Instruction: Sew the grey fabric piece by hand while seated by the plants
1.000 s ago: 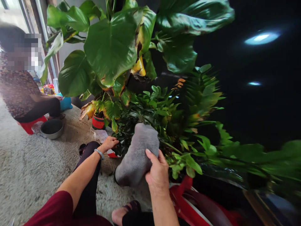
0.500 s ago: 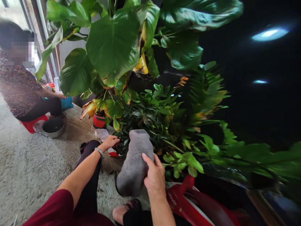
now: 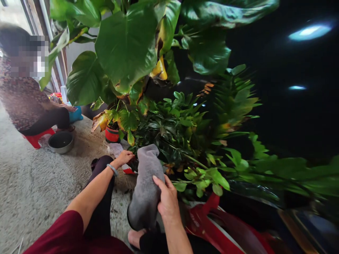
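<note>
A soft grey fabric piece [image 3: 148,180], long and sleeve-like with a dark edge at its lower end, is pinched between the thumb and fingers of my right hand [image 3: 168,197]. It hangs above the floor in front of the low plants. Left of it, my left hand [image 3: 124,157], with a pale bangle [image 3: 113,170] on the wrist, reaches to the dark green leaves [image 3: 156,128]. Its fingers are bent together, and whatever lies between them is hidden. A printed paper sheet [image 3: 116,149] and a red-and-white object [image 3: 128,170] are close to that hand.
A large-leaved plant [image 3: 125,46] in a red pot [image 3: 111,135] rises ahead. At left another person [image 3: 23,95] sits on a red stool [image 3: 37,138] beside a grey basin [image 3: 60,142]. A red-and-white glossy object [image 3: 203,222] is at lower right.
My right hand and the grey fabric have shifted left and a little lower, and the fabric's top has folded over. My left hand stays nearly where it was.
</note>
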`<state>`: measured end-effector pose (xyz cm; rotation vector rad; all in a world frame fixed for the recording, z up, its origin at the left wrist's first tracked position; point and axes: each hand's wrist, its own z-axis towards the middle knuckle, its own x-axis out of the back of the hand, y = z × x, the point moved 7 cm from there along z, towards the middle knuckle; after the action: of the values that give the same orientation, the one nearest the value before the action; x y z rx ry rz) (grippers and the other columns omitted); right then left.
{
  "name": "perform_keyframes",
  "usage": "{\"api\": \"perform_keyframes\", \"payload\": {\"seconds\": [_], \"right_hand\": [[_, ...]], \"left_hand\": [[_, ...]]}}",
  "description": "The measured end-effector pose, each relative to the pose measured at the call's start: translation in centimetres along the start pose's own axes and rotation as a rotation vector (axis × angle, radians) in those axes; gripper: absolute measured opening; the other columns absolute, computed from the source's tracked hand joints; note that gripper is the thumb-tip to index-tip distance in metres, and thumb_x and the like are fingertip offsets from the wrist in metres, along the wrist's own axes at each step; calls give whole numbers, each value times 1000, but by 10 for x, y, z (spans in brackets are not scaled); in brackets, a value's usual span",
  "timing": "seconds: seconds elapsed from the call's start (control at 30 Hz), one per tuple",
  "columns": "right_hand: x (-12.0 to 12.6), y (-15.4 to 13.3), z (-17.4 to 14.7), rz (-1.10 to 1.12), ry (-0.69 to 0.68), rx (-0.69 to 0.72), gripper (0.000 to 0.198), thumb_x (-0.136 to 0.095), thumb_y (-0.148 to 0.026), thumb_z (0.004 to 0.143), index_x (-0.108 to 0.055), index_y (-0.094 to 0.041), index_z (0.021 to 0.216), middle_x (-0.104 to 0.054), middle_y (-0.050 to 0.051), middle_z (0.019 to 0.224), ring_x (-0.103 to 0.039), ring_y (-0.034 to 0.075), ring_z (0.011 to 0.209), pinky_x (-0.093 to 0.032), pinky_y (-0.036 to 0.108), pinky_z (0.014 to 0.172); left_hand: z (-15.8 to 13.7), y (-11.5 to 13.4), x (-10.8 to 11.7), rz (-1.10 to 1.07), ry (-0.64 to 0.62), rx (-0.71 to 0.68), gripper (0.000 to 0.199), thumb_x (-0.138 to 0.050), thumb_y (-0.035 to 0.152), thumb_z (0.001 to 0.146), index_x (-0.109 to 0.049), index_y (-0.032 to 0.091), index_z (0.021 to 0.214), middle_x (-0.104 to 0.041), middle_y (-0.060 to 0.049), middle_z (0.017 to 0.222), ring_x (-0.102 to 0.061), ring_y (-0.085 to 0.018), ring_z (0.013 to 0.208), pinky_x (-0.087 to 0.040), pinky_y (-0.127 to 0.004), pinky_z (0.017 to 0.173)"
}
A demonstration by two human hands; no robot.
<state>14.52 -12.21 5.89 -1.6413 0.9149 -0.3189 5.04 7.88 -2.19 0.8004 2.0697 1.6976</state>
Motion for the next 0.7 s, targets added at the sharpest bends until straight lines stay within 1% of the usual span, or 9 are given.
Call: {"api": "perform_keyframes", "payload": {"seconds": [0.1, 0.17, 0.3, 0.37, 0.47, 0.53, 0.6, 0.63, 0.7], "right_hand": [[-2, -6, 4, 9, 32, 54, 36, -83, -35, 51, -70, -22, 83, -73, -4, 71, -64, 18, 64, -50, 28, 62], [-6, 3, 2, -25, 14, 38, 37, -83, -35, 51, -70, -21, 82, -73, -3, 71, -64, 19, 64, -50, 29, 62], [-12, 29, -8, -132, -82, -22, 38, -83, -37, 53, -72, -19, 84, -75, 0, 74, -66, 21, 65, -51, 31, 63], [-8, 32, -11, -137, -83, -46, 39, -83, -38, 52, -72, -19, 84, -75, 1, 73, -66, 22, 65, -51, 31, 63], [2, 18, -8, -80, -27, -43, 40, -84, -37, 50, -71, -20, 84, -74, 0, 70, -65, 22, 62, -52, 32, 61], [5, 2, -3, -44, 8, 18, 39, -83, -37, 51, -71, -20, 84, -74, -1, 72, -65, 21, 63, -51, 31, 62], [2, -9, 0, -22, 24, 89, 36, -81, -37, 54, -71, -20, 84, -73, -1, 73, -65, 20, 65, -51, 30, 63], [-1, -11, 0, -17, 20, 110, 34, -80, -37, 56, -71, -20, 83, -73, -1, 73, -65, 20, 66, -51, 29, 63], [-8, -4, -1, -49, -22, 112, 33, -79, -38, 57, -71, -20, 83, -73, -2, 73, -64, 20, 67, -50, 29, 64]], "left_hand": [[0, 0, -1, 12, -13, -15, 21, -54, 24, 83, -65, 12, 70, -59, 0, 56, -54, -10, 51, -44, -19, 53], [-2, 1, -1, 20, -6, -22, 21, -52, 21, 82, -63, 12, 67, -57, 1, 53, -52, -9, 49, -41, -18, 50], [-4, 6, 4, 90, 31, -42, 21, -49, 14, 79, -60, 13, 61, -46, 5, 46, -45, -7, 46, -36, -17, 46], [-5, 6, 6, 125, 33, -42, 20, -50, 14, 79, -63, 12, 65, -50, 4, 48, -47, -8, 48, -37, -17, 48], [-6, 4, 6, 115, 12, -16, 19, -52, 19, 81, -69, 11, 75, -61, 0, 59, -53, -9, 54, -39, -17, 50], [-6, 3, 6, 111, 6, 8, 20, -54, 22, 82, -70, 10, 79, -64, -2, 65, -54, -9, 55, -40, -17, 50], [-7, 3, 6, 120, 5, 11, 20, -54, 21, 81, -70, 10, 80, -66, -3, 67, -54, -9, 54, -39, -18, 50], [-7, 4, 5, 129, 1, 3, 20, -53, 20, 81, -71, 10, 81, -66, -3, 67, -54, -9, 54, -39, -18, 50], [-9, 5, 4, 166, -9, -18, 21, -51, 16, 80, -72, 10, 80, -65, -2, 65, -54, -10, 55, -40, -19, 52]]}}
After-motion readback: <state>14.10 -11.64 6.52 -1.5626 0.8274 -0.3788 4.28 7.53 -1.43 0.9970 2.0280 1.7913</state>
